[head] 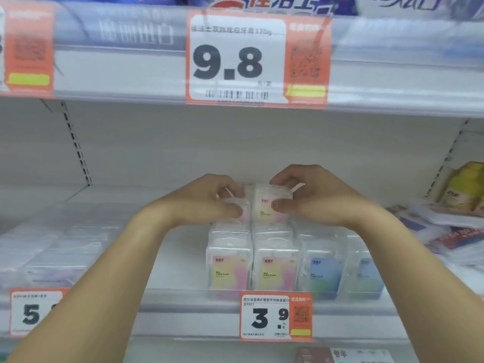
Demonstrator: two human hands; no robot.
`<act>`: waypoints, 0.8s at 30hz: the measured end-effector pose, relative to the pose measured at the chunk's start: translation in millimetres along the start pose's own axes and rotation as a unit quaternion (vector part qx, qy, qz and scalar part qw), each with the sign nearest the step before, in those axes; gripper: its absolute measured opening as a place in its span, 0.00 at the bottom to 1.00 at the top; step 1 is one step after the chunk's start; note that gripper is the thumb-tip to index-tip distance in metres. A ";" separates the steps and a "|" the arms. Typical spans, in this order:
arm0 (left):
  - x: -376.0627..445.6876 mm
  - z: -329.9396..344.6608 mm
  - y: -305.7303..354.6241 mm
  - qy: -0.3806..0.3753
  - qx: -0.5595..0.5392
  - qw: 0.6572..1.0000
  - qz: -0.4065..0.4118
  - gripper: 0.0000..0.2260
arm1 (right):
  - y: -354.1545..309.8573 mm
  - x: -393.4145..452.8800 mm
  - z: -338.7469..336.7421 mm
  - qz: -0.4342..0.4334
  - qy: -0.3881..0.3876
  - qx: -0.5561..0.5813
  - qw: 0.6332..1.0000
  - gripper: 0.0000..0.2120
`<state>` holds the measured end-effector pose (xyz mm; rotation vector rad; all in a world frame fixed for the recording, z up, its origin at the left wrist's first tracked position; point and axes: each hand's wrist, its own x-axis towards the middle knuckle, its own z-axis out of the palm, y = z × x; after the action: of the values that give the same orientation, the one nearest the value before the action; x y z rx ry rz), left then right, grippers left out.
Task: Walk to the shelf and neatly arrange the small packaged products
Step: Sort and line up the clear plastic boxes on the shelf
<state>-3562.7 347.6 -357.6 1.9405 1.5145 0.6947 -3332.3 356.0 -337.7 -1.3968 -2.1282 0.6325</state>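
Small clear plastic packs with pastel labels stand in rows on a white shelf point(170, 260). Two pink-yellow packs point(275, 268) stand at the front, with two blue packs point(323, 273) to their right. A second layer rests on top of the pink-yellow rows. My left hand point(207, 200) grips the upper left pack point(242, 206), mostly hidden by my fingers. My right hand point(314, 197) pinches the upper right pack point(269, 203) between thumb and fingers. The two upper packs touch side by side.
More clear packs point(60, 255) lie blurred on the left of the shelf. Flat packets point(442, 231) and a yellow box point(468, 187) are stacked at the right. Price tags hang from the shelf edges, and the upper shelf point(125, 74) overhangs closely.
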 end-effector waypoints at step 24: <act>-0.7 0.9 10.8 -0.120 0.066 0.988 -0.070 0.15 | -11.6 3.4 22.1 0.018 -0.147 -0.175 0.973 0.19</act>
<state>-3555.0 344.7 -350.6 1.9124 1.5577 0.2960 -3355.7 352.7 -346.6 -1.6097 -2.5506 0.5204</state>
